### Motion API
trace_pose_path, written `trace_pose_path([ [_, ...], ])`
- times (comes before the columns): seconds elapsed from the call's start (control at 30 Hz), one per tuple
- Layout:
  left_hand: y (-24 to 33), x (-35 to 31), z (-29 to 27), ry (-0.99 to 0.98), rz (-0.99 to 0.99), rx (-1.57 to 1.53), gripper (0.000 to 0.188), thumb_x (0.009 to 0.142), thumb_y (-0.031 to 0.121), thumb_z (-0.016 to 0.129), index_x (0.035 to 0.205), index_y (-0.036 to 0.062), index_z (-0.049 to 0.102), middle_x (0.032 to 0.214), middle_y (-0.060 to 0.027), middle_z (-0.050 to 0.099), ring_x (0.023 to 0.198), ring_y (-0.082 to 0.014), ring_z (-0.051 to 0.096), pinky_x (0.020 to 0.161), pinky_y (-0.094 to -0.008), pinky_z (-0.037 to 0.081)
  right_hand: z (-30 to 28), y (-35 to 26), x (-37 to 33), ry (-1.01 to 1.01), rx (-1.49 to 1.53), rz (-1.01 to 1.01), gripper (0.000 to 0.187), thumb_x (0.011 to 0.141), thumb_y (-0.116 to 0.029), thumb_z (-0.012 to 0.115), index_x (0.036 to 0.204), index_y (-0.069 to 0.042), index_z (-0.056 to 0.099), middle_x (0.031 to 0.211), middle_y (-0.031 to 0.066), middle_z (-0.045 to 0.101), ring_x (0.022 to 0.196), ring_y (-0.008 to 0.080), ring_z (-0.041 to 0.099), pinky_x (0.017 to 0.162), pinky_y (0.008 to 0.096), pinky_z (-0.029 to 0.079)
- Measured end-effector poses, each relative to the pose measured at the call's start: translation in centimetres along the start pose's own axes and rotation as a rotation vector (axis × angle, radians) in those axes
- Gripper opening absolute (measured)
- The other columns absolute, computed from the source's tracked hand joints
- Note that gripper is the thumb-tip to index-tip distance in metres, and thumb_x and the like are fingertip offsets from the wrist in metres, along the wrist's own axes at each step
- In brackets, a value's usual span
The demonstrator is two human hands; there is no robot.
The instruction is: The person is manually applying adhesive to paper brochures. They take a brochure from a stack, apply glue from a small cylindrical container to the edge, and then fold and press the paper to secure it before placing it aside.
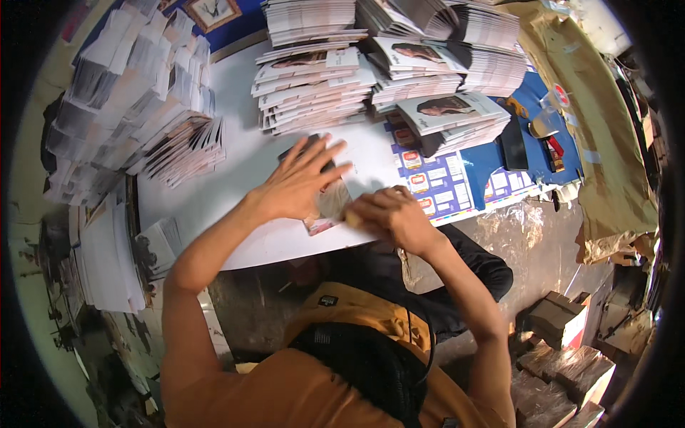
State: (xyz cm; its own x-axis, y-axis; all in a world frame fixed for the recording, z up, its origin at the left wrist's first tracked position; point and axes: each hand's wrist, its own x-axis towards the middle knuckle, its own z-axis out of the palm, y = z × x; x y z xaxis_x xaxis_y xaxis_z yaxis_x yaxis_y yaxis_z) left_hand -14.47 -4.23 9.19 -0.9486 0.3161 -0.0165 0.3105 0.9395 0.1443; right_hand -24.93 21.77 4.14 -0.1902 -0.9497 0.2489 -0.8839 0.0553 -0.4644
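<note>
A printed sheet or booklet (333, 201) with a dark picture lies on the white tabletop in front of me. My left hand (300, 182) rests flat on it with fingers spread and covers much of it. At its right edge is my right hand (396, 217), curled closed and slightly blurred. A small yellowish thing shows at its fingertips, too smeared to name. Just beyond my hands stand piles of white booklets with a portrait on the cover, the nearest a stack (457, 114) to the right.
Tall stacks of folded sheets (114, 107) rise on the left, with fanned ones (187, 150) beside them. On the right lie a black phone (514, 146), a plastic cup (544, 125) and a red box (554, 151). Brown paper (571, 78) drapes the right edge. Wrapped bundles (564, 371) sit on the floor.
</note>
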Motion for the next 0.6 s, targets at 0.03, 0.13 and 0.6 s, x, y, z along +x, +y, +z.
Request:
trace_pose_path([
  [0.03,-0.2,0.6,-0.1,-0.131,0.033,-0.085,0.074,0.072,0.016,0.072,0.142,0.0042,0.051,0.158,-0.0218,0.036,0.156,-0.0413,0.015,0.125,-0.0590,0.013,0.4,0.8,0.1,0.097,-0.104,0.090,0.050,0.090,-0.015,0.057,0.140,-0.016,0.061,0.129,0.0043,0.065,0.115,0.0263,0.061,0.098,0.0446,0.045],
  [0.13,-0.4,0.8,-1.1,-0.272,0.003,-0.035,0.072,0.071,0.019,0.074,0.137,0.0036,0.052,0.159,-0.0194,0.036,0.156,-0.0421,0.015,0.125,-0.0597,0.013,0.6,2.9,0.4,0.461,-0.264,0.294,0.049,0.088,-0.027,0.074,0.135,-0.014,0.066,0.121,0.0076,0.068,0.102,0.0276,0.064,0.088,0.0426,0.045],
  [0.6,8.2,12.2,-10.3,0.752,-0.003,-0.234,0.031,0.082,-0.009,0.065,0.110,0.0031,0.067,0.106,-0.0123,0.063,0.097,-0.0305,0.065,0.082,-0.0369,0.053,0.4,4.0,0.1,0.578,-0.366,0.363,0.043,0.093,-0.027,0.068,0.135,-0.016,0.064,0.122,0.0086,0.066,0.105,0.0251,0.062,0.090,0.0431,0.044],
])
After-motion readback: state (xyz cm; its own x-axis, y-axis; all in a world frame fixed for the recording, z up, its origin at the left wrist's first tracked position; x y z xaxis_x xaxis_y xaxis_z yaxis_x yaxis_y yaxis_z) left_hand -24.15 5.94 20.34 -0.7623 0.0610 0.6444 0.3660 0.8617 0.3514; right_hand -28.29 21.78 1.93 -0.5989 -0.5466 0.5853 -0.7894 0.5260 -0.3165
